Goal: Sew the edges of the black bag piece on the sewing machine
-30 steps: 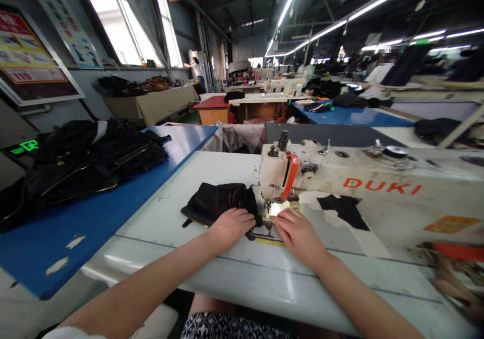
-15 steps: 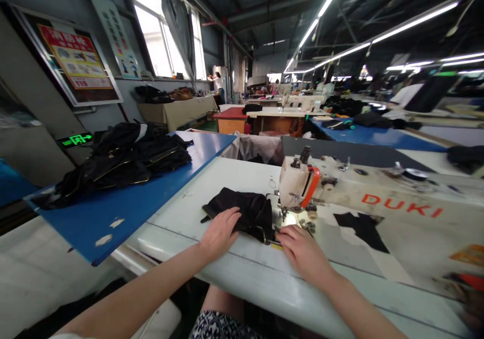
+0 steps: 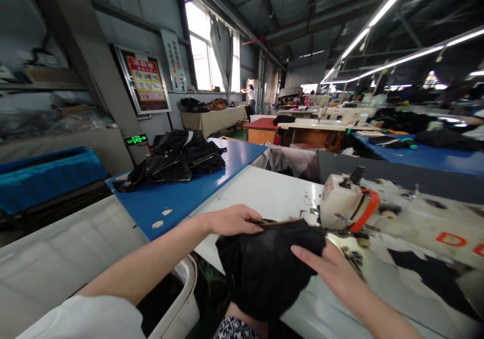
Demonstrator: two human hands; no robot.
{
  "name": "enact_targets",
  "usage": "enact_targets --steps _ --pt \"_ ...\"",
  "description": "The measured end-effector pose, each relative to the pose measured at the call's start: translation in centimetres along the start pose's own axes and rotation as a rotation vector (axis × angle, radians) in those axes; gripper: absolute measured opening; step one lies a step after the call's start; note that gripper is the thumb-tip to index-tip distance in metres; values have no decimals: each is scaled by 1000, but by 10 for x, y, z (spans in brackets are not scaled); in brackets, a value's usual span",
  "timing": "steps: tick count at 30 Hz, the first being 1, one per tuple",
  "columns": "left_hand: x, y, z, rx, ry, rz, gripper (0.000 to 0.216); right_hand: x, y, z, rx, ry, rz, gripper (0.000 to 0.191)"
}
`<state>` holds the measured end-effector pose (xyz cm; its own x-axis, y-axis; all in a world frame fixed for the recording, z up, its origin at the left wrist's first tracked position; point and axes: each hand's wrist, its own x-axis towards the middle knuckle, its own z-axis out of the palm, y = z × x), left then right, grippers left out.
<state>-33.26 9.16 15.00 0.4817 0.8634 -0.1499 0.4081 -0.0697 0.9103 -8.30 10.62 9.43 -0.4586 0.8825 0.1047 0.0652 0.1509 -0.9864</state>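
Observation:
A black cloth piece with a gold-toothed zipper (image 3: 282,222) along its top edge hangs between my two hands, in front of the sewing machine. My left hand (image 3: 236,220) grips the black cloth piece (image 3: 270,263) at its upper left, thumb on the near side and fingers hidden behind. At the right edge my right hand (image 3: 325,261) pinches it, thumb in front, the other fingers behind the cloth. The lower part droops over the front edge of the pale machine table (image 3: 245,190). Just beyond my right hand stands the sewing machine (image 3: 340,203) with an orange lever.
Black zippered pieces (image 3: 181,157) lie heaped on a blue table (image 3: 145,210) at the left. A white bin (image 3: 185,298) stands below my left forearm. Black scraps (image 3: 431,278) rest beside the machine. Farther back are more worktables and a person (image 3: 250,97) near the window.
The black cloth piece has come up off the table, away from the needle area, and now hangs toward me between both hands. My view has turned left.

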Motion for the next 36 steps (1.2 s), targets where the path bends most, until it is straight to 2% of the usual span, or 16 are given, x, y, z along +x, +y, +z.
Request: enact_targets --steps 2,3,7,12,16,18,24,27,29,30,33,34,35,36 --pt "-8 -12 4 -237 -18 -78 28 4 1 9 193 -56 145 47" --pt "-12 -20 6 -329 -17 -106 30 5 4 13 276 -35 202 44" --pt "-30 -52 6 -422 64 -158 32 6 19 19 487 167 356 35" --pt "-53 -79 9 -495 234 -160 35 11 27 19 636 310 386 29" --pt "-54 -93 28 -765 405 -71 56 13 32 22 671 346 369 31" --pt "-49 -95 39 -853 447 -78 54 13 33 23 672 342 356 32" --pt "-33 -77 54 -946 473 -56 38 11 30 22 704 358 394 28" --pt "-34 -59 53 -966 437 -55 32 11 36 22 675 272 461 33" --pt "-38 -49 51 -976 420 -64 31 12 45 23 600 199 442 40" --pt "-40 -44 50 -983 419 -67 31 13 50 24 530 212 404 47" --pt "-47 -30 45 -984 436 -43 33 12 57 30 222 412 181 70" --pt "-50 -24 43 -961 449 -26 32 10 54 34 135 443 104 73" --pt "-51 -18 41 -918 467 -7 31 6 47 39 77 432 38 72" --pt "-52 -10 40 -857 485 14 30 1 38 46 65 364 4 66"
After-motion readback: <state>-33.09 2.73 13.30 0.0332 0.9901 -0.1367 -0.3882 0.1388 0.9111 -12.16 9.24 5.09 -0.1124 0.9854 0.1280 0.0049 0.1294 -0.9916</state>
